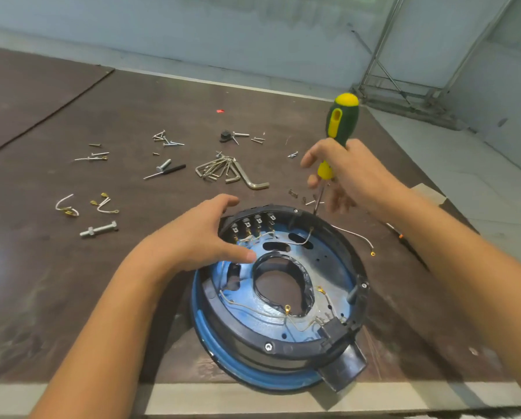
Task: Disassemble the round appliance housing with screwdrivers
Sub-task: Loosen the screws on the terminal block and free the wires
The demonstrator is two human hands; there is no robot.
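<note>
On the bench (102, 267), near middle, lies the round housing (247, 337); the left hand (198, 234) rests on its far-left rim, fingers (223, 202) loose and empty, while the right hand (352, 173) grips the screwdriver (342, 119), shaft nearly upright, tip down at the far-right rim

Bare left hand (197, 237), bare right hand (351, 173)

Dark brown table (71, 267); pale wall (223, 31); metal frame (404, 71).

Blue-black housing (331, 267) lies open; green-yellow screwdriver (342, 122) upright.
</note>
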